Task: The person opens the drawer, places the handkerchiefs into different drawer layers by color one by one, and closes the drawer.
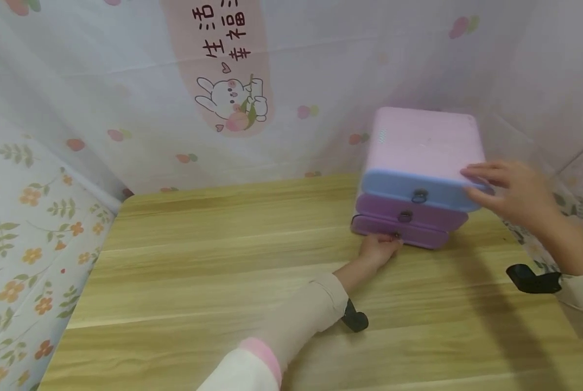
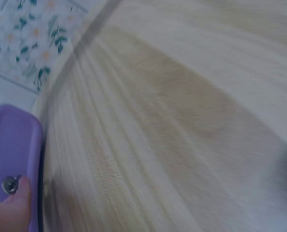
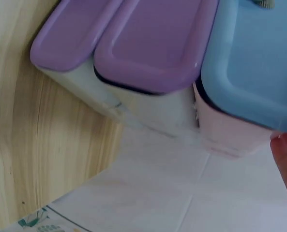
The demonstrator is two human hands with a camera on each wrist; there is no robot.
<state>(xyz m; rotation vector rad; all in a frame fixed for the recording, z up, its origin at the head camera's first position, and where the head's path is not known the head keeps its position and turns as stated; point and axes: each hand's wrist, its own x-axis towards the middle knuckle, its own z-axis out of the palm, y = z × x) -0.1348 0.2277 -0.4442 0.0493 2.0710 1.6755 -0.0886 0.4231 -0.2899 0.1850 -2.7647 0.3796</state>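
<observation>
A small three-drawer storage box [image 1: 425, 138] has a pink top. Its upper drawer front [image 1: 389, 184] is blue, and the middle drawer front [image 1: 379, 208] and bottom drawer front [image 3: 68, 41] are purple. Each front bears a metal ring pull. Low at the box, my left hand [image 1: 376, 251] pinches the bottom drawer's ring pull [image 2: 9, 185] with its fingertips. My right hand [image 1: 521, 193] rests on the box's upper right corner, fingers straight on the top and thumb against the blue front. Only its fingertips [image 3: 284, 150] show in the right wrist view, beside the blue corner.
The box stands near the back right of a wooden table [image 1: 213, 260]. Behind the table hangs a white printed cloth [image 1: 301, 70], and a flowered cloth [image 1: 23, 244] covers the left side. Black straps [image 1: 536, 279] hang at the wrists.
</observation>
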